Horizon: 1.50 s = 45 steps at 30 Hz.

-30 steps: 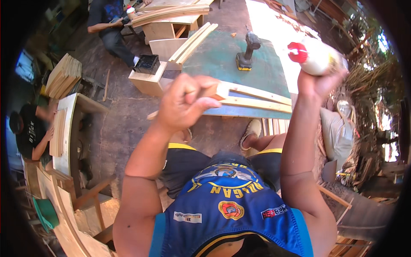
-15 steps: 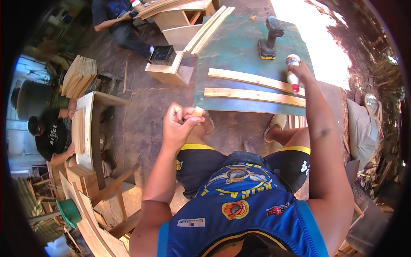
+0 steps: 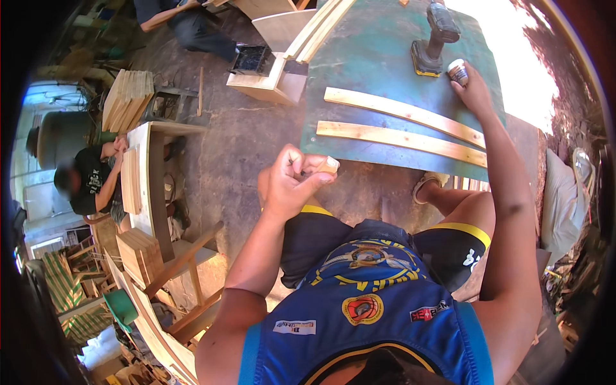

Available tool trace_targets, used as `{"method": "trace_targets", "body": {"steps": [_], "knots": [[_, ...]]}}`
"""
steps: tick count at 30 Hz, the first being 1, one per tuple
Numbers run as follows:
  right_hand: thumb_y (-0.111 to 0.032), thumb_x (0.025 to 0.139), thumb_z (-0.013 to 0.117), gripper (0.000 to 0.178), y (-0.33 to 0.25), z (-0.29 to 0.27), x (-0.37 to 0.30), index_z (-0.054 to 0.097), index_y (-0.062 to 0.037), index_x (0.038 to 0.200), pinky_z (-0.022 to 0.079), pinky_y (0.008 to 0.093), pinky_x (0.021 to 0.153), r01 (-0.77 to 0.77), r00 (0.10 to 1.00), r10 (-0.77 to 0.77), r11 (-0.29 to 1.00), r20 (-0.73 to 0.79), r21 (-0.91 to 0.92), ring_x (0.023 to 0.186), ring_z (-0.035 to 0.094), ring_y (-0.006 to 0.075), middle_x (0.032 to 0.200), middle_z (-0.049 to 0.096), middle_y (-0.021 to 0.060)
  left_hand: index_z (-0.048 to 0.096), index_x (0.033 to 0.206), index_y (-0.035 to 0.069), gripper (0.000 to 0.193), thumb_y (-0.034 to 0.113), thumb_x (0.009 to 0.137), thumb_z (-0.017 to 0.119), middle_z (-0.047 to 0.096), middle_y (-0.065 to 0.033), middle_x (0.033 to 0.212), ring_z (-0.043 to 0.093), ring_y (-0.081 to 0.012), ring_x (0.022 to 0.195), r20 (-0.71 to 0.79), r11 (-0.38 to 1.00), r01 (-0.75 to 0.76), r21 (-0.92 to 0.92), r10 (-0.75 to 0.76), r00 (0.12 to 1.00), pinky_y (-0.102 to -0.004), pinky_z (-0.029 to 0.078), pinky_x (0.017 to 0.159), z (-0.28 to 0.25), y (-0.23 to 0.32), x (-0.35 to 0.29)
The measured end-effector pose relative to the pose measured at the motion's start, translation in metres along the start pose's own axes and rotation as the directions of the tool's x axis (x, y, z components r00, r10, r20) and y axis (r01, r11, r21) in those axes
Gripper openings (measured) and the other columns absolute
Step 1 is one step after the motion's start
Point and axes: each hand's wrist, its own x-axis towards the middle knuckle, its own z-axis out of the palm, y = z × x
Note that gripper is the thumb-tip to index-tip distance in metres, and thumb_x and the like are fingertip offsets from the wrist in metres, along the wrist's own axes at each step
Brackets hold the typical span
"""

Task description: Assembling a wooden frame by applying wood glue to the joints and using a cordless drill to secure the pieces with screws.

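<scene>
Tabletop [image 3: 375, 61], green, two wooden strips [image 3: 399, 110], workshop floor [image 3: 240, 131], left hand [image 3: 290, 181] pinching block [image 3: 330, 165], right hand [image 3: 475, 94] gripping bottle [image 3: 457, 70]

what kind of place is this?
Likely a woodworking shop: a power drill and two wooden strips on the green tabletop, plus stacked boards over on the left.

The right hand [image 3: 475, 91] hides part of the bottle [image 3: 457, 70]; the top edge crops a co-worker [image 3: 204, 37].
</scene>
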Motion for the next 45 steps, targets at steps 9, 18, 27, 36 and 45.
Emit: {"method": "trace_targets", "body": {"steps": [9,18,27,36,45], "knots": [[-0.011,0.086,0.065,0.012,-0.217,-0.077,-0.183,0.065,-0.0039,0.096,0.046,0.0240,0.065,0.006,0.908,-0.394,0.350,0.141,0.937,0.072,0.057,0.0091,0.082,0.063,0.0031,0.028,0.089,0.011,0.044,-0.008,0.079,0.066,0.056,-0.0250,0.113,0.067,-0.0256,0.089,0.018,0.992,-0.126,0.018,0.126,0.992,-0.0306,0.053,0.076,0.012,0.006,-0.019],[-0.023,0.075,0.072,0.053,-0.054,-0.004,-0.070,0.051,-0.0083,0.121,0.034,0.0460,0.102,-0.129,0.915,0.129,0.991,-0.383,0.025,0.124,0.042,0.0321,0.128,0.048,0.0160,0.029,0.086,0.010,0.043,-0.009,0.077,0.067,0.060,-0.0167,0.096,0.065,-0.0219,0.086,-0.068,0.998,-0.061,0.004,0.061,0.996,-0.0316,0.056,0.072,-0.003,-0.004,-0.061],[-0.031,0.070,0.079,0.086,0.077,0.000,0.019,0.031,-0.0131,0.139,0.040,0.0488,0.100,-0.462,0.851,0.508,0.845,0.131,-0.270,0.121,0.048,0.0373,0.133,0.044,0.0185,0.030,0.083,0.010,0.047,-0.006,0.074,0.073,0.062,-0.0190,0.093,0.065,-0.0179,0.083,-0.112,0.998,-0.049,0.035,0.053,0.992,-0.0268,0.054,0.068,-0.016,-0.009,-0.042],[-0.018,0.071,0.076,0.051,0.025,-0.034,0.091,0.058,-0.0225,0.119,0.046,0.0460,0.087,0.237,0.901,0.156,0.604,0.405,-0.761,0.113,0.052,0.0276,0.119,0.054,0.0084,0.031,0.081,0.008,0.046,-0.007,0.075,0.073,0.064,-0.0195,0.091,0.065,-0.0172,0.086,-0.137,1.000,-0.013,-0.019,0.010,0.991,-0.0261,0.053,0.071,-0.016,-0.014,0.002],[-0.026,0.078,0.068,0.041,-0.028,-0.023,0.066,0.063,-0.0094,0.116,0.031,0.0465,0.103,0.537,0.760,0.085,0.475,0.644,-0.697,0.120,0.047,0.0268,0.124,0.055,0.0095,0.030,0.082,0.008,0.047,-0.007,0.075,0.073,0.063,-0.0186,0.091,0.065,-0.0175,0.087,-0.135,0.997,-0.079,-0.011,0.077,0.988,-0.0265,0.053,0.073,-0.023,-0.013,-0.006]]}}
